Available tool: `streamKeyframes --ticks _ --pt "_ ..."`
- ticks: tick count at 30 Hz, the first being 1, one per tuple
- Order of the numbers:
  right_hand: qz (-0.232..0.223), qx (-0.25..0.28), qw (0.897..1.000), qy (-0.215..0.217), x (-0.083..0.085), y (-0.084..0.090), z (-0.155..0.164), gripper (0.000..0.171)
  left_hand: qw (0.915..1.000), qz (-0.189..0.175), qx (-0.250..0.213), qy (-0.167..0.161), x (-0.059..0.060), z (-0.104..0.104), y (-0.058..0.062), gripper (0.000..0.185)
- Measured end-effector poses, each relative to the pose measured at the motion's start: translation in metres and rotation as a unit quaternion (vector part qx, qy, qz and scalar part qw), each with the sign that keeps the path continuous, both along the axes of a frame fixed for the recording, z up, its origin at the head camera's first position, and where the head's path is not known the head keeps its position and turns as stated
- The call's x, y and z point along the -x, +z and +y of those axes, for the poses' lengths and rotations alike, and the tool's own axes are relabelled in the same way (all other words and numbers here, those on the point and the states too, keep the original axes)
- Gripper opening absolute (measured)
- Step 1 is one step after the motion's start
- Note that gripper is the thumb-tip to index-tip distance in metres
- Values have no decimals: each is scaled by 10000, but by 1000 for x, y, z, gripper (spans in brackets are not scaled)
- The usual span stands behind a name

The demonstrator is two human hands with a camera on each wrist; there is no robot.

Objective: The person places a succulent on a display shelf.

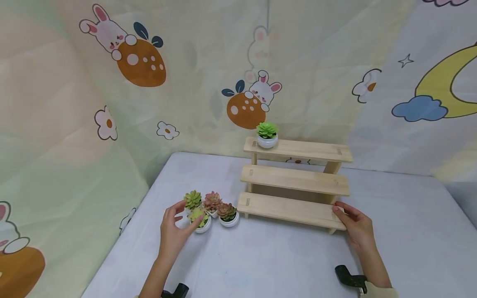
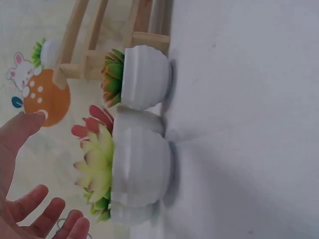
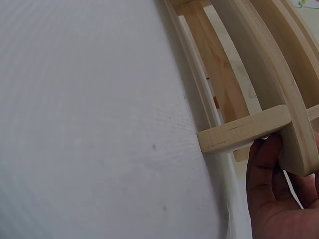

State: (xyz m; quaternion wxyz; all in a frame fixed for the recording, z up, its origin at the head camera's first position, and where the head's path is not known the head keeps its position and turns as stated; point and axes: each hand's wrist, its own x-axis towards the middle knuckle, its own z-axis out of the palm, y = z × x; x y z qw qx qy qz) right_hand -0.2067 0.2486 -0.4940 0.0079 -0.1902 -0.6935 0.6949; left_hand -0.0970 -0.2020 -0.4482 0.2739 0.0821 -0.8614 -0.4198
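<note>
Here, the left hand (image 1: 173,231) hovers with its grip open, fingers spread, beside the yellow-green succulent (image 1: 199,217) in its white pot; from the left wrist view I cannot tell whether a fingertip touches the leaves. That pot stands on the table (image 1: 261,256) at the front of a cluster of four, with a green succulent (image 1: 192,199) at 11 o'clock from it, a pink one (image 1: 212,201) at 1 o'clock and a reddish one (image 1: 227,213) at 3 o'clock. The right hand (image 1: 354,225) grips the right end of the wooden shelf's (image 1: 294,180) lowest step, fingers curled round the board. Another green succulent (image 1: 266,134) sits on the top step, at its left end.
</note>
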Motion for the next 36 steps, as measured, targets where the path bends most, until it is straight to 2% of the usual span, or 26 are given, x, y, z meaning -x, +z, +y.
streamKeyframes --ticks 3,6,14,20,30,36 --pt "24 81 10000 5 -1 0 1 14 9996 -202 -107 159 -3 1 -10 65" --pt "67 113 9999 -7 -1 1 1 14 9976 -572 -297 241 -3 4 -17 69" --pt "145 124 9998 55 -3 5 1 13 9890 -1338 -602 203 2 10 -33 78" --pt "0 54 9999 84 -5 2 0 15 9884 -1419 -485 255 3 14 -42 73" --pt "2 -89 9999 71 -3 1 0 14 9850 -1590 -608 265 4 12 -41 73" --pt "-53 -201 9997 83 -3 1 -1 24 9845 -1606 -659 262 4 11 -42 74"
